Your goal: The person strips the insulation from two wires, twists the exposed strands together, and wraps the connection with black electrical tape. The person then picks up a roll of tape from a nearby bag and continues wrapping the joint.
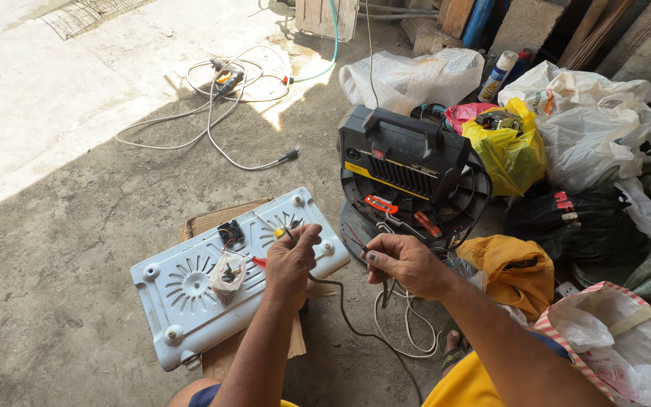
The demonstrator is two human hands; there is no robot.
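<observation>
Currently: left hand (292,260) pinches a thin wire (284,233) over the white appliance base (190,290) on the floor; right hand (404,260) grips a dark cable (348,320). Joining step; steady alignment needed.

Two hands are at work, a left hand (289,260) and a right hand (403,261). One white slotted panel (190,290) lies on one piece of cardboard (216,220). One black case (401,154) with a handle stands behind them. I count one yellow plastic bag (510,151), one red bag (467,114), one black bag (566,222) and at least three white bags (597,124). One spray can (497,75) leans at the back. One tangle of pale cable (216,105) sprawls on the concrete, and one striped sack (612,339) sits nearby.
</observation>
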